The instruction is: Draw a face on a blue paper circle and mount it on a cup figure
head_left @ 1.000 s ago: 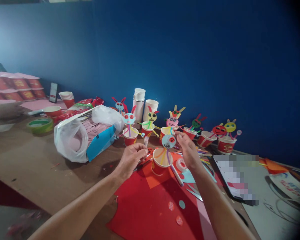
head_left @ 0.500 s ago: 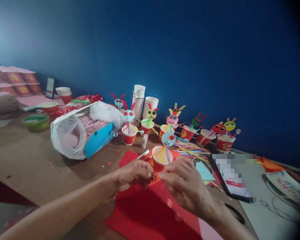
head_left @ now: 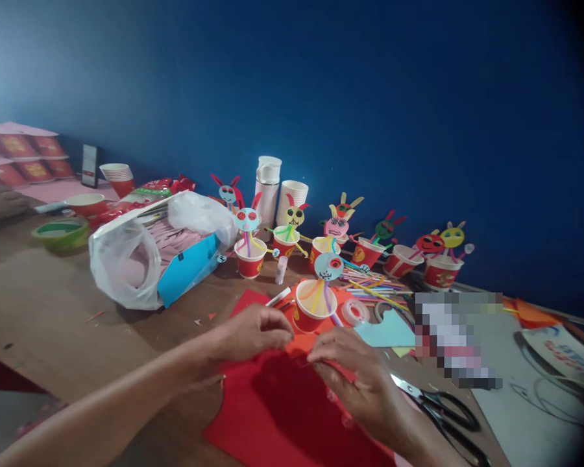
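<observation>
My left hand (head_left: 260, 334) is closed, thumb against curled fingers, above the red paper sheet (head_left: 277, 415). I cannot make out what, if anything, is in it. My right hand (head_left: 353, 370) is also closed, its thumb and fingertips together, with something small and see-through at the tips. Just beyond both hands stands a red paper cup (head_left: 316, 314) with coloured pipe-cleaner stems rising from it. They carry a pale blue paper face (head_left: 329, 266) with one red eye. Orange paper (head_left: 299, 344) lies between the cup and my fingers. Behind my right hand is a tape roll (head_left: 355, 312).
Black-handled scissors (head_left: 442, 408) lie right of my right arm. A plastic bag (head_left: 121, 272) with pink paper stands left. Several decorated cups (head_left: 250, 259) line the wall, beside colourful sticks (head_left: 374, 285). A phone (head_left: 455, 344) lies right. Another person's hand (head_left: 0, 204) shows far left.
My hands have moved slightly apart, and the left has shifted a little left. My right hand has lowered, bringing the tape roll and scissors into view. The camera view has shifted slightly.
</observation>
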A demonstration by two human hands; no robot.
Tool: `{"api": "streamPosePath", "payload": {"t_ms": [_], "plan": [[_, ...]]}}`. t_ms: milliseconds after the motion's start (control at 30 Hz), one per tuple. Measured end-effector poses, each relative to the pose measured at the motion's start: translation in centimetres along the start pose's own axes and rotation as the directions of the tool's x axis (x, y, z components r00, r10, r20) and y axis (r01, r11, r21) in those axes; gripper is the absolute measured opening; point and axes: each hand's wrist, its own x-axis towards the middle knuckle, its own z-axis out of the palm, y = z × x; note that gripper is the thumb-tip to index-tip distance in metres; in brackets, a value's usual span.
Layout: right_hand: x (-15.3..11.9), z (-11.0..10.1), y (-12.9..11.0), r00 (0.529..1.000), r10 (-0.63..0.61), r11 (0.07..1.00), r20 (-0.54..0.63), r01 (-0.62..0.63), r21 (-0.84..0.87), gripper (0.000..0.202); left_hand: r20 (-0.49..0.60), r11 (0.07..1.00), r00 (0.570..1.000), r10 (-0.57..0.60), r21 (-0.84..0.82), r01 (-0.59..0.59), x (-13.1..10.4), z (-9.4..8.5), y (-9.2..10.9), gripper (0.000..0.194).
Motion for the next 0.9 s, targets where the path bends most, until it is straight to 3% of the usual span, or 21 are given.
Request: {"api": "streamPosePath", "payload": {"t_ms": [67, 100, 200, 300, 400, 533, 633, 733, 900], "plan": [[-0.3, 0.4, 0.2, 0.977, 0.210, 0.975, 0.044, -0.212, 0.062, 0.013, -0.173, 0.982, 0.984, 0.049, 0.190, -0.015, -0.3, -1.8, -0.1, 0.021], [-0.4, 0.7, 0.3, 0.954, 0.291, 0.952, 0.072, -0.296, 0.081, 0.015, -0.209, 0.970, 0.977, 0.049, 0.242, 0.003, -0.4, -2.6, -0.1, 0.023], [-0.8, 1.3, 0.3, 0.900, 0.403, 0.901, 0.163, -0.422, 0.101, 0.015, -0.290, 0.920, 0.951, 0.105, 0.391, 0.017, -0.2, -4.5, -0.3, 0.023], [-1.2, 2.0, 0.3, 0.896, 0.390, 0.915, 0.214, -0.402, 0.014, 0.015, -0.283, 0.843, 0.952, 0.118, 0.535, 0.055, 0.5, -5.1, -0.7, 0.024], [-1.4, 2.8, 0.5, 0.924, 0.320, 0.944, 0.210, -0.290, -0.159, 0.016, -0.291, 0.756, 0.952, 0.098, 0.644, 0.119, 1.5, -4.9, -1.1, 0.026], [-1.7, 3.2, 1.2, 0.969, 0.203, 0.935, 0.138, -0.150, -0.322, 0.014, -0.346, 0.624, 0.933, 0.098, 0.752, 0.213, 2.7, -4.4, -1.4, 0.035], [-2.0, 2.3, 1.6, 0.981, 0.184, 0.940, 0.069, -0.155, -0.304, 0.018, -0.353, 0.555, 0.927, 0.124, 0.800, 0.230, 3.2, -3.9, -1.5, 0.041], [-2.5, 0.9, 1.8, 0.975, 0.222, 0.943, -0.009, -0.217, -0.251, 0.018, -0.355, 0.569, 0.928, 0.113, 0.789, 0.233, 3.4, -3.5, -1.6, 0.043], [-3.4, -1.0, 2.6, 0.933, 0.328, 0.922, -0.146, -0.350, -0.165, 0.017, -0.320, 0.674, 0.946, 0.046, 0.709, 0.207, 3.7, -3.3, -2.1, 0.038]]}}
